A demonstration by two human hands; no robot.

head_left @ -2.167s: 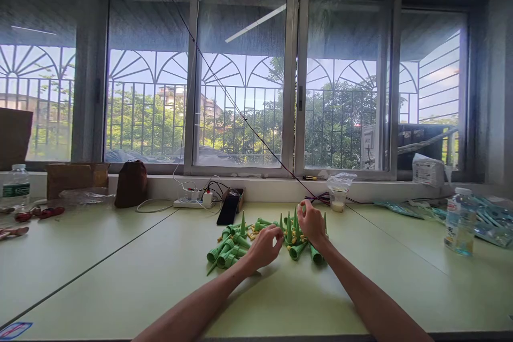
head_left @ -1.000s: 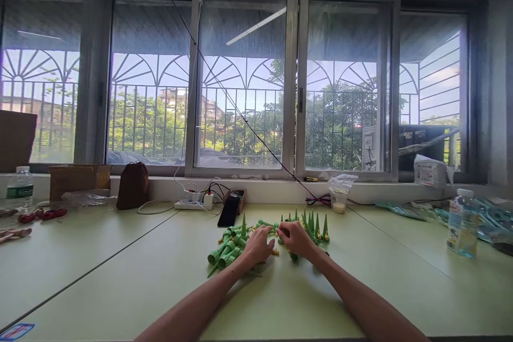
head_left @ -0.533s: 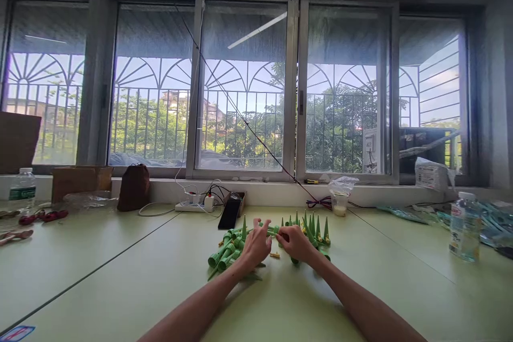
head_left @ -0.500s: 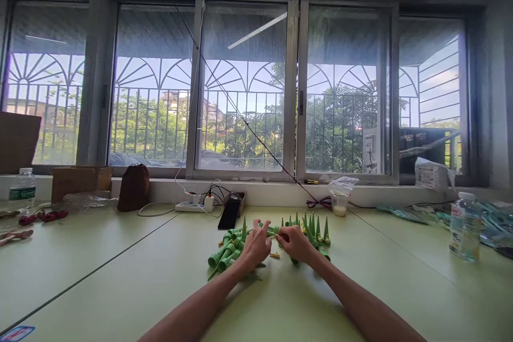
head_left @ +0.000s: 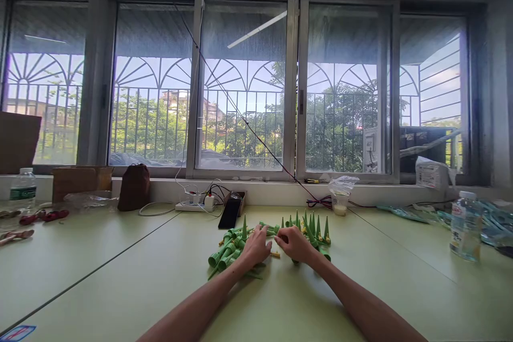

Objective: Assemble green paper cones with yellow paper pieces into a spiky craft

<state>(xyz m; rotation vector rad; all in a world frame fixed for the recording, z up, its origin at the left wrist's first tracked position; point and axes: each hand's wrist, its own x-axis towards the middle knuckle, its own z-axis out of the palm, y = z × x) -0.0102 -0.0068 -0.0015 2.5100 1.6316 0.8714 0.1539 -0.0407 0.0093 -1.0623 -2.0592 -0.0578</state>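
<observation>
Loose green plastic tubes and cones [head_left: 226,253] lie in a pile on the table, partly under my left hand [head_left: 257,246]. Its fingers are bent over more green pieces [head_left: 266,227], with the thumb apart from them. My right hand [head_left: 294,242] is closed in a pinch beside those pieces; whatever its fingertips hold is too small to make out. Between the hands lies a small yellow piece [head_left: 275,255]. Pointed green cones [head_left: 318,227], some with yellow bits at the base, stand upright behind my right hand.
A phone [head_left: 229,212] leans on a small box at the back, near a power strip [head_left: 188,207] with cables. A plastic cup [head_left: 340,204] stands by the sill. Water bottles [head_left: 465,227] are at both sides, and a brown pouch [head_left: 134,187] is back left.
The raised fingers of my left hand have come down over the green pieces. My right hand stays almost in place, still pinched.
</observation>
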